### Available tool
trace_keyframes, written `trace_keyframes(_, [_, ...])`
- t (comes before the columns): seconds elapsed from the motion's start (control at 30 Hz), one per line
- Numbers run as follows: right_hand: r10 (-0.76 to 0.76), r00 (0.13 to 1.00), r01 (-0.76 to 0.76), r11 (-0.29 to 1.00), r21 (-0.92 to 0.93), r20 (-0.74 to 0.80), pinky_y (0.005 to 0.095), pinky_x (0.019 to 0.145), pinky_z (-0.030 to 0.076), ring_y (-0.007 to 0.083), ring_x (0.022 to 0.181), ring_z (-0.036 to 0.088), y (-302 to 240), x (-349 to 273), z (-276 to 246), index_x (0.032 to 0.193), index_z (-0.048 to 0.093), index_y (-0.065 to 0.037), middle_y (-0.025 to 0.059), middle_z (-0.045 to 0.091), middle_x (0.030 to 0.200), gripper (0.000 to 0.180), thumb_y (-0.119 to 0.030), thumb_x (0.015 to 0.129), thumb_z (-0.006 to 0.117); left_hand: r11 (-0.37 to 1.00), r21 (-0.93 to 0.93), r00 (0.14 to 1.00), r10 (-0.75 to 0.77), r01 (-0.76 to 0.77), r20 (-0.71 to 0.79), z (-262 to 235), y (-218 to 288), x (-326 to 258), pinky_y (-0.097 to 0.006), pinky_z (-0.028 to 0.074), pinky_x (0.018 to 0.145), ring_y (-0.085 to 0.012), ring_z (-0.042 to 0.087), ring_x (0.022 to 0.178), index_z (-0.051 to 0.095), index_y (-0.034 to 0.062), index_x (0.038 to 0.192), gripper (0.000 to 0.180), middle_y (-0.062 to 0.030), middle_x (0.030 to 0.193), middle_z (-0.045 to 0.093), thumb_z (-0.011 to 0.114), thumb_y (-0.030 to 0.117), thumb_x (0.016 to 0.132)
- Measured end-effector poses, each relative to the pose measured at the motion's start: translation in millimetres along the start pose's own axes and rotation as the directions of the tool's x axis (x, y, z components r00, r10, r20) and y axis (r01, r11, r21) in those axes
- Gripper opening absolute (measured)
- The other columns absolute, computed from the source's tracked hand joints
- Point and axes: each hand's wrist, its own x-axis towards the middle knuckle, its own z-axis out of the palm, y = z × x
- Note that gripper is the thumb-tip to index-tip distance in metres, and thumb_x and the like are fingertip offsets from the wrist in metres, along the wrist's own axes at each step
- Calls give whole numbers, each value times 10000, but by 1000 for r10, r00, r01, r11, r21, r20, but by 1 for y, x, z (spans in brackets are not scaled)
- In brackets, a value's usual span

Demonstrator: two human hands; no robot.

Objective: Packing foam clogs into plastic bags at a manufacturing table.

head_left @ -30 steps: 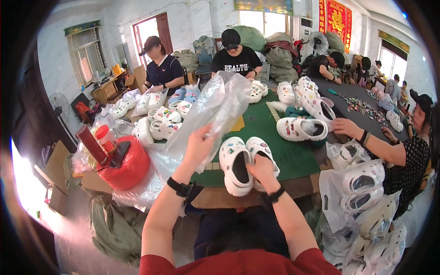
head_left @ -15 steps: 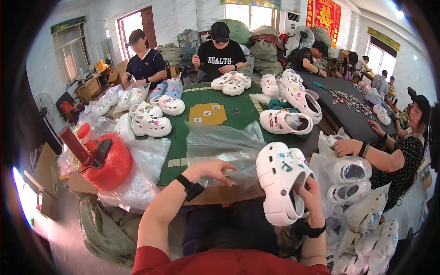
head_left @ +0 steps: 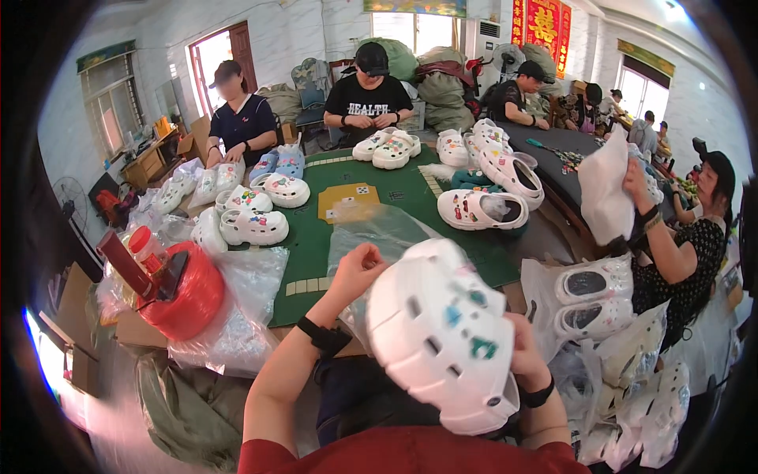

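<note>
My right hand (head_left: pixel 527 353) grips a white clog (head_left: pixel 436 336) by its heel end, the fingers partly hidden behind it. Colourful charms dot the clog's upper, and it hangs tilted in front of me, blurred by motion. Just beyond its toe, my left hand (head_left: pixel 360 270) is closed in a pinch on the edge of a clear plastic bag (head_left: pixel 384 225). The bag spreads over the green table (head_left: pixel 308 272), and part of it is hidden behind the clog.
Decorated white clogs (head_left: pixel 254 227) line the table's left, with more clogs (head_left: pixel 482 209) at its right. A red twine roll (head_left: pixel 185 304) stands front left. Bagged clogs (head_left: pixel 592 300) are piled at my right. One co-worker (head_left: pixel 679 245) there lifts a white packet (head_left: pixel 606 189); others sit across.
The clog in my right hand has swung left and tipped toward the bag. My left hand has gone from spread fingers to a pinch. The co-worker at right has raised a white packet.
</note>
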Motion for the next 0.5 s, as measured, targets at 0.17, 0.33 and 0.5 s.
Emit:
trace_keyframes(0.17, [107, 966, -75, 987, -139, 236, 286, 891, 493, 107, 979, 613, -3, 26, 27, 1198, 645, 40, 72, 705, 1068, 400, -38, 810, 703, 993, -94, 994, -70, 78, 84, -6, 15, -4, -251, 502, 639, -86, 644, 747, 697, 16, 990, 211, -25, 860, 705, 763, 131, 826])
trace_keyframes(0.33, [176, 982, -156, 962, -224, 73, 278, 813, 508, 93, 912, 615, 24, 26, 22, 1177, 663, 15, 51, 703, 1007, 362, -87, 832, 696, 963, -189, 967, -151, 190, 206, -30, 24, -17, -220, 495, 639, -80, 634, 752, 715, 29, 1015, 169, -6, 872, 691, 723, 134, 883])
trace_keyframes(0.5, [39, 997, -73, 735, -675, -66, 376, 600, 471, 274, 647, 620, 39, 33, 29, 936, 681, -22, 138, 641, 732, 300, -275, 781, 730, 989, 38, 981, 133, -140, 140, -15, 45, -32, -238, 497, 652, -98, 621, 715, 751, 29, 963, 145, -18, 872, 708, 734, 124, 855])
